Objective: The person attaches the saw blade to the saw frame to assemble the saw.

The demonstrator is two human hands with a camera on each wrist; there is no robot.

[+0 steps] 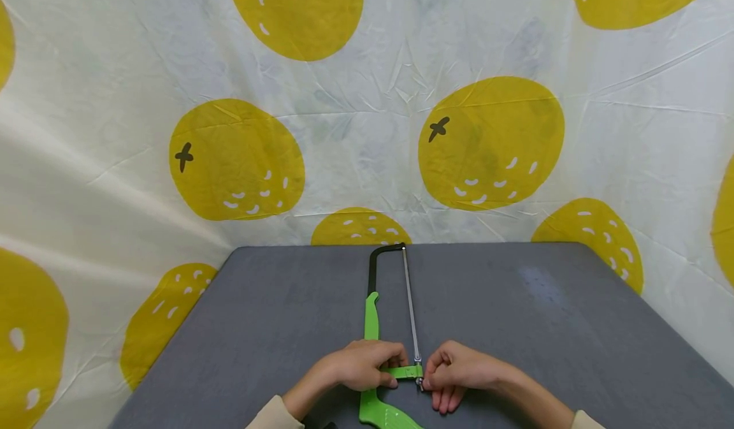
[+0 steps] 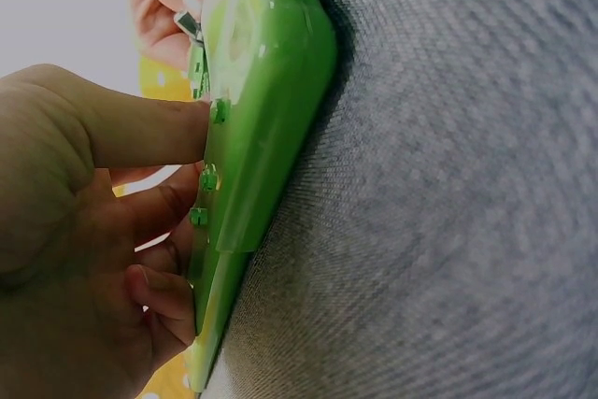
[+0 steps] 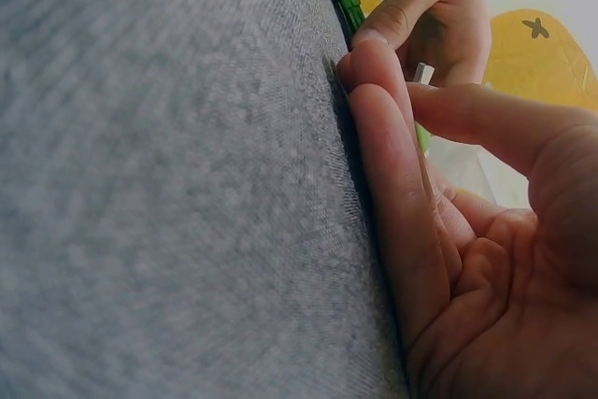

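Observation:
A hacksaw lies on the grey table, its green handle (image 1: 387, 415) towards me and its black frame (image 1: 373, 269) pointing away. The thin silver blade (image 1: 410, 295) runs along its right side. My left hand (image 1: 367, 362) holds the saw where the green crosspiece (image 1: 406, 372) meets the handle, thumb and fingertips against the green body (image 2: 271, 109) in the left wrist view. With thumb and forefinger, my right hand (image 1: 464, 368) pinches the small metal tension screw (image 1: 420, 384) at the blade's near end. Its squared metal tip (image 3: 424, 73) shows beside the thumb in the right wrist view.
The grey tabletop (image 1: 516, 314) spreads out around the saw. A white cloth (image 1: 367, 148) printed with large yellow fruit hangs behind the table and along its sides. A pale worn patch (image 1: 541, 285) marks the right part of the table.

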